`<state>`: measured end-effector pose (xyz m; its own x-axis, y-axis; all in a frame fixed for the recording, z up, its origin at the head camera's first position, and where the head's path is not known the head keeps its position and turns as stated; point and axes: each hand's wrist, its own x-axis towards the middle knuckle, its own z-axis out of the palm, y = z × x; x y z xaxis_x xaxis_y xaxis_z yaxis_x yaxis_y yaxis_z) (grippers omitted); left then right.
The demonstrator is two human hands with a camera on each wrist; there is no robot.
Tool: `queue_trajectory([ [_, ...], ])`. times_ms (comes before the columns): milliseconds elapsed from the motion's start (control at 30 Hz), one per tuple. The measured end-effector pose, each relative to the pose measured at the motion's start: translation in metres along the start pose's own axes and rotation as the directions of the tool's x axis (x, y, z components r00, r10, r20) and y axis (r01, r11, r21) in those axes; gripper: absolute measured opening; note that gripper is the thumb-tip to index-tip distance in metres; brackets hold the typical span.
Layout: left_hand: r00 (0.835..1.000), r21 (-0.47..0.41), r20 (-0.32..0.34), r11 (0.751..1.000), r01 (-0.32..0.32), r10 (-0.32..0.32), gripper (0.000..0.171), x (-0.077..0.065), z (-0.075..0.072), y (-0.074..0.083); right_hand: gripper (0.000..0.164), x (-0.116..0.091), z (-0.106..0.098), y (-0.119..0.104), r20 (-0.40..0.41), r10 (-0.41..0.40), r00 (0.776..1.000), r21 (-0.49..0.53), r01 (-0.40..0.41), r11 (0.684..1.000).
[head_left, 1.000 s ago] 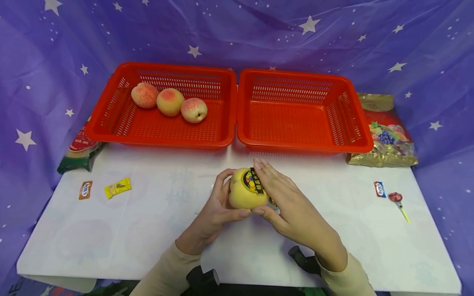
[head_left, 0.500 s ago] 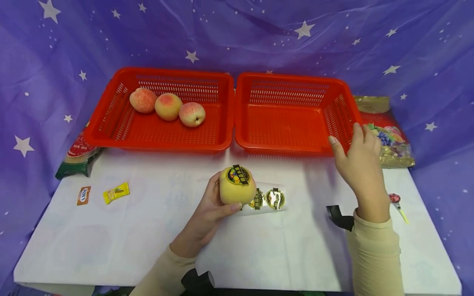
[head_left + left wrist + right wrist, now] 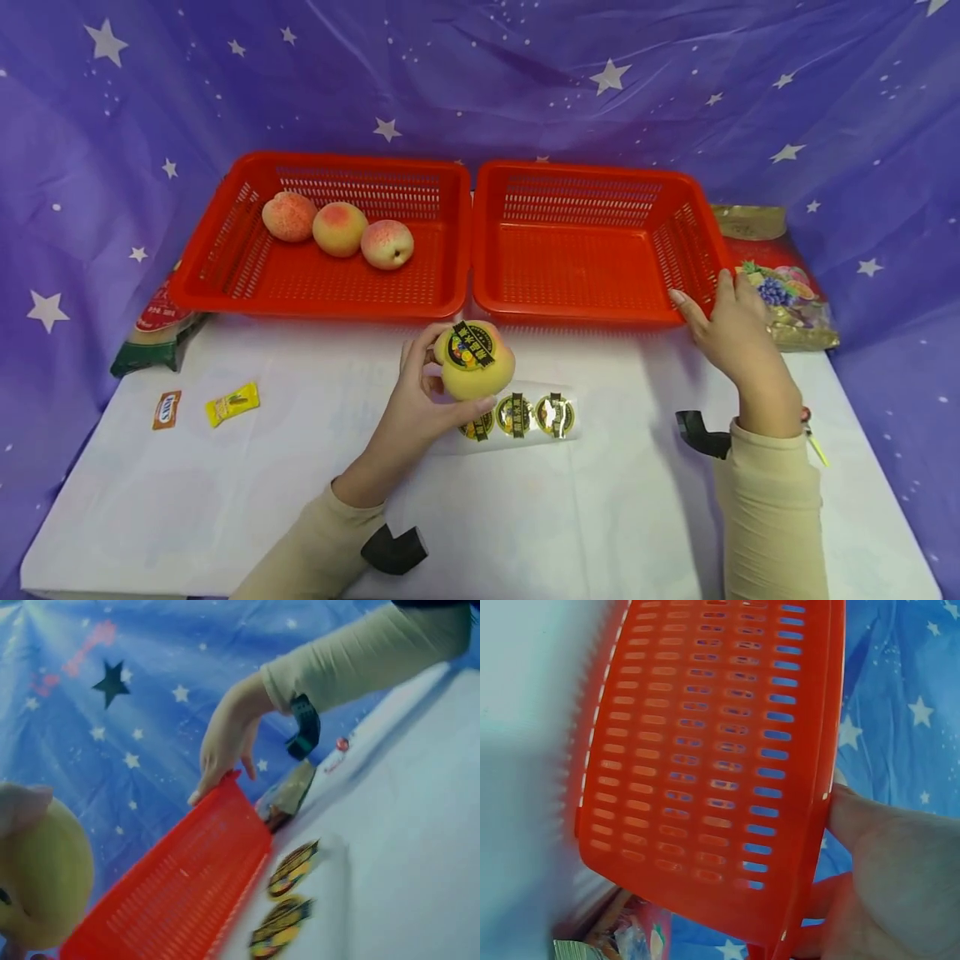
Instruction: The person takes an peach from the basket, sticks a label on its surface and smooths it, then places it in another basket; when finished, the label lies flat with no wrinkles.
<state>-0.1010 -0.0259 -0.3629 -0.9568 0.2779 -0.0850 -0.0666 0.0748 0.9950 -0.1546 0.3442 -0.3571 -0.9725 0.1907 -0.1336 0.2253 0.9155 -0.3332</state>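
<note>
My left hand (image 3: 420, 400) grips a yellow peach (image 3: 480, 379), its thumb along the near side and its fingers round the left side. A round black-and-gold fruit sticker (image 3: 469, 346) faces up on the peach. In the left wrist view, part of the peach (image 3: 56, 877) shows at the left edge. At the front right corner of the right red basket (image 3: 570, 317), my right hand (image 3: 738, 333) grips the rim. The right wrist view has the thumb on the rim of the basket (image 3: 802, 825) and other fingers round the corner, partly hidden.
A clear strip of round stickers (image 3: 525, 417) lies below the peach. The left red basket (image 3: 322, 308) holds several peaches (image 3: 340, 229). Snack bags (image 3: 780, 275) flank the baskets. Small candy packets (image 3: 232, 404) lie at left, and a lollipop (image 3: 813, 442) is partly behind the right forearm.
My right hand has left the peach and moved right to the basket's corner. The left hand has tilted the peach and shifted it slightly left, uncovering the sticker strip.
</note>
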Motion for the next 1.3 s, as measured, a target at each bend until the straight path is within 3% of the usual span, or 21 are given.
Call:
queue_trajectory([
  [233,0.995,0.063,-0.048,0.994,-0.088,0.091,0.081,0.049,0.01,0.045,0.09,0.003,0.001,0.0,-0.056,-0.039,0.998,-0.017,0.038,0.999],
  [333,0.989,0.222,-0.072,0.969,-0.111,0.13,0.083,0.089,0.018,0.054,0.087,0.003,0.001,0.001,-0.067,-0.052,0.996,-0.025,0.05,0.998],
  [400,0.986,0.345,-0.072,0.931,-0.12,0.154,0.084,0.121,0.024,0.054,0.086,0.004,0.002,0.001,-0.071,-0.059,0.996,-0.026,0.057,0.998],
  [500,0.987,0.52,-0.063,0.849,-0.092,0.145,0.083,0.17,0.032,0.051,0.085,0.003,0.002,0.0,-0.067,-0.062,0.996,-0.031,0.061,0.998],
  [600,0.995,0.656,-0.066,0.755,-0.016,0.079,0.085,0.209,0.043,0.049,0.086,0.001,0.003,-0.001,-0.064,-0.066,0.996,-0.027,0.064,0.998],
  [700,0.997,0.716,-0.061,0.695,0.07,-0.037,0.085,0.237,0.055,0.043,0.086,-0.003,0.004,0.0,-0.063,-0.062,0.996,-0.025,0.06,0.998],
  [800,0.988,0.726,-0.043,0.675,0.134,-0.15,0.088,0.253,0.066,0.037,0.085,-0.007,0.004,0.0,-0.067,-0.06,0.996,-0.031,0.058,0.998],
  [867,0.981,0.731,-0.04,0.664,0.16,-0.192,0.089,0.259,0.071,0.034,0.085,-0.009,0.005,0.001,-0.068,-0.06,0.996,-0.033,0.057,0.998],
  [1200,0.953,0.751,-0.141,0.599,0.28,-0.268,0.084,0.272,0.089,0.021,0.083,-0.012,0.004,-0.002,-0.056,-0.054,0.997,-0.029,0.052,0.998],
  [1300,0.94,0.788,-0.177,0.531,0.313,-0.291,0.086,0.28,0.094,0.015,0.083,-0.012,0.003,-0.001,-0.054,-0.049,0.997,-0.027,0.048,0.998],
])
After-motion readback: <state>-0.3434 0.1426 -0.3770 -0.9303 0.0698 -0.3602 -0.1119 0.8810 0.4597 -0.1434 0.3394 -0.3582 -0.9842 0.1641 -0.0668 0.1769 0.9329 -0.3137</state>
